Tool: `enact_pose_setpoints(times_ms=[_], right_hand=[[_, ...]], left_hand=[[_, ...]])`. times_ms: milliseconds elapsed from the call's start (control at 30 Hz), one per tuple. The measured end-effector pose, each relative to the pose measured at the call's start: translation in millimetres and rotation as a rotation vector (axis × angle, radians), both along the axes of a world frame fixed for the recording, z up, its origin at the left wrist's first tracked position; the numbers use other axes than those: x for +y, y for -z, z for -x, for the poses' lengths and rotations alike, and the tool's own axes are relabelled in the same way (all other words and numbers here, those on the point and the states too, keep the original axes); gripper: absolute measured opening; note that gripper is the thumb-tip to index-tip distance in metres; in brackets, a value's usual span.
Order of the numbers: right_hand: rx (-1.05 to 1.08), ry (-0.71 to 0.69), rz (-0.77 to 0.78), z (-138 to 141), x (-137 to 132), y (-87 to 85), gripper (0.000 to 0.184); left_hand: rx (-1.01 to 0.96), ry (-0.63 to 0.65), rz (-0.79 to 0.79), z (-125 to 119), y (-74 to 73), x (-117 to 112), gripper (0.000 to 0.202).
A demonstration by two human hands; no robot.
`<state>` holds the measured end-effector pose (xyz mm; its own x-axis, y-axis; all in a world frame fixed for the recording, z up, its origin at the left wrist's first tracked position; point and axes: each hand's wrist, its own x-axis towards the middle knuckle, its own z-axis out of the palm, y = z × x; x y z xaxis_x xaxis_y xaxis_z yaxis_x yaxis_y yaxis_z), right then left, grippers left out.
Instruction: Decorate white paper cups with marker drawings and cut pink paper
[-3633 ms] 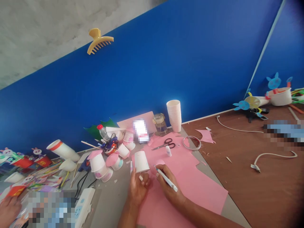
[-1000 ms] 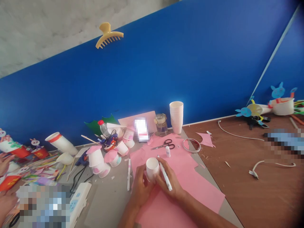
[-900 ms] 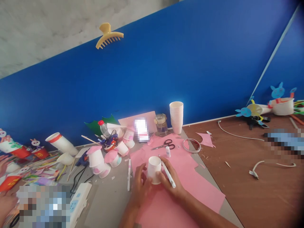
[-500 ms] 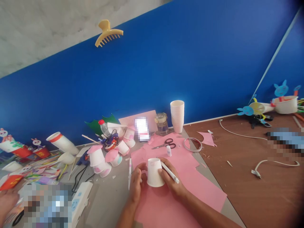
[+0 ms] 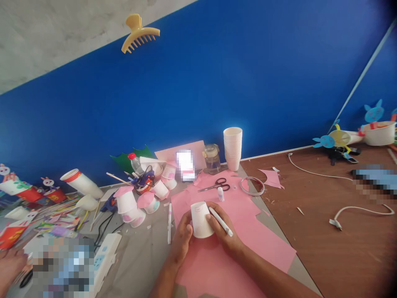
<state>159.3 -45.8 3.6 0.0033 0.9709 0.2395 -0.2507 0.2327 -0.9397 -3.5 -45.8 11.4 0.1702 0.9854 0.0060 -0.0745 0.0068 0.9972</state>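
Note:
A small white paper cup [image 5: 200,219] stands upside down on the pink paper sheet [image 5: 248,244], gripped from both sides. My left hand [image 5: 182,240] is curled round its left wall. My right hand [image 5: 225,238] presses its right wall with the thumb and also holds a white pen [image 5: 221,222] between the fingers, tip pointing up-left. A pink paper scrap shows just under the cup.
Black scissors [image 5: 215,186], a small glue stick [image 5: 220,193] and a tape ring [image 5: 252,186] lie behind the cup. A stack of white cups [image 5: 233,148] and a jar [image 5: 212,159] stand at the blue wall. Decorated cups [image 5: 133,205] clutter the left; another person's hand [image 5: 10,265] is at far left. A white cable [image 5: 359,212] lies right.
The cup was turned from mouth facing up to upside down between both hands and now rests on the pink sheet. The pen stayed in my right hand.

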Motion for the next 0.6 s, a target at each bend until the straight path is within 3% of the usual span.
enact_pose_setpoints(times_ms=[133,333,600], right_hand=[[-0.023,0.030,-0.020,0.6,-0.6,1.9,0.036],[-0.129,0.122,-0.102,2.2,-0.7,8.2,0.038],[-0.280,0.180,-0.180,2.4,-0.5,10.0,0.039]], left_hand=[[-0.069,-0.020,0.078,-0.1,5.7,1.6,0.054],[-0.327,-0.059,0.143,-2.0,3.9,5.7,0.038],[-0.412,-0.297,0.156,1.0,7.4,18.2,0.028]])
